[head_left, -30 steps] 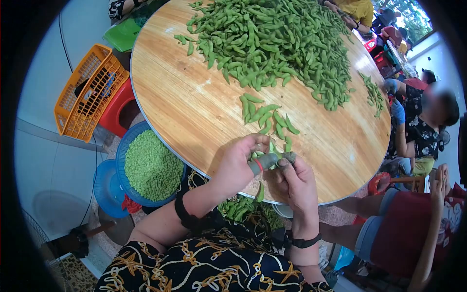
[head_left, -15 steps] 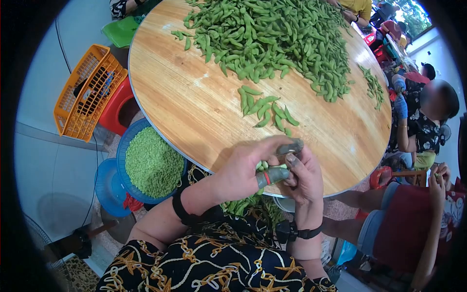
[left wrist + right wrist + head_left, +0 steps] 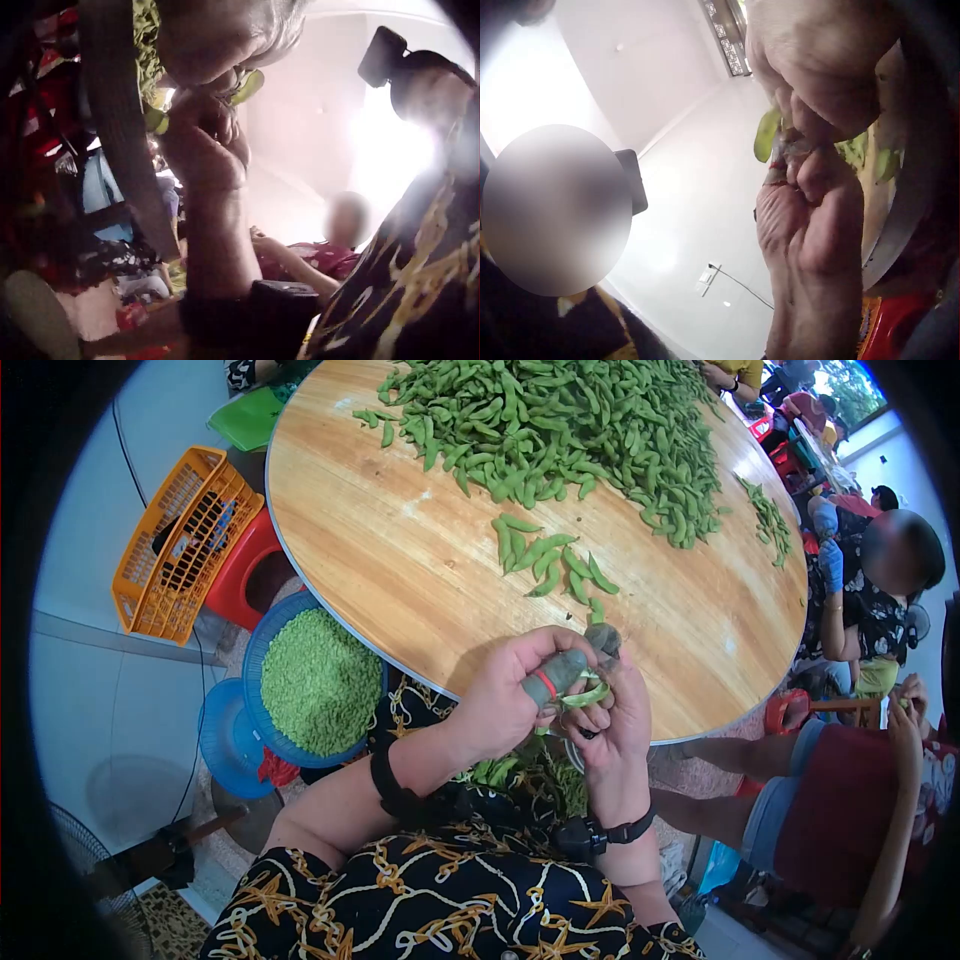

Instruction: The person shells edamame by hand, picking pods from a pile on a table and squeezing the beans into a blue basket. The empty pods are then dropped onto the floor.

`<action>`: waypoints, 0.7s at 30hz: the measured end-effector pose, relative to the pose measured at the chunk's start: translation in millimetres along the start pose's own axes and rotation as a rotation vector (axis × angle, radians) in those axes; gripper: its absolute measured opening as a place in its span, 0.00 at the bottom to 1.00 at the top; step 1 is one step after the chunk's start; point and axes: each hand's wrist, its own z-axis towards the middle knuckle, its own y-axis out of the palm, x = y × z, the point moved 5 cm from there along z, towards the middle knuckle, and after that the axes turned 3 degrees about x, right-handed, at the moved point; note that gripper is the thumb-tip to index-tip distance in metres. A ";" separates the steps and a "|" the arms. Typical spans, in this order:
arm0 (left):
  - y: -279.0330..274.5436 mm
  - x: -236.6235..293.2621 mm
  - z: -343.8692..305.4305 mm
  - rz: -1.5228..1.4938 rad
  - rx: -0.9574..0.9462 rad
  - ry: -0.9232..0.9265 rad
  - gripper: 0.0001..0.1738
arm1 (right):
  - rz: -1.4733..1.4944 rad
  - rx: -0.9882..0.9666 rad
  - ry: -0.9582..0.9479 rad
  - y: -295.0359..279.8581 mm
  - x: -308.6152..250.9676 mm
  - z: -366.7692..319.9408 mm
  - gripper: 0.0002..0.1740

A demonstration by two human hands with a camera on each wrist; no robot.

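Close to the table's near edge, my two hands meet at a split green soybean pod [image 3: 585, 698]. My right hand [image 3: 625, 710] pinches the pod in curled fingers, and it shows in the right wrist view as a green pod [image 3: 765, 136] too. My left hand [image 3: 495, 695] bends its fingers in against the pod from the other side. A grey finger cover [image 3: 556, 676] with a red band is on the left thumb, pressed at the pod. Several loose pods [image 3: 545, 557] lie beyond the hands. The left palm's inside is hidden.
A large heap of pods [image 3: 560, 430] covers the far part of the round wooden table [image 3: 400, 580]. At left a blue basket [image 3: 262, 660] holds shelled beans, near a red stool [image 3: 243, 575] and orange crate [image 3: 180, 550]. More pods lie below the hands. People are at right.
The hands have turned and shifted; a split pod now shows between them at the right fingers. Beans seen by the left fingers half a second ago are out of sight.
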 end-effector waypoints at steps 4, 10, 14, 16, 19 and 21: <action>-1.8 -8.2 1.1 -0.317 -0.035 -0.193 0.07 | -0.107 -0.033 -0.031 4.7 -6.7 -2.2 0.07; -30.3 11.1 -2.5 0.071 0.171 -0.064 0.06 | -0.908 -0.669 -0.282 8.6 -38.2 -28.9 0.12; -42.4 12.0 -3.2 -0.016 0.240 -0.074 0.06 | -1.487 -0.221 -0.188 12.9 -42.4 -21.5 0.21; -40.3 8.0 -1.6 -0.020 0.164 -0.063 0.07 | -1.948 0.191 -0.641 15.1 -54.1 -8.1 0.17; -31.6 12.1 2.1 0.371 0.125 0.099 0.10 | -2.100 0.230 -0.700 13.7 -38.3 0.5 0.15; -25.2 20.4 3.1 0.759 0.163 0.250 0.11 | -2.088 0.218 -0.754 12.7 -38.0 2.0 0.13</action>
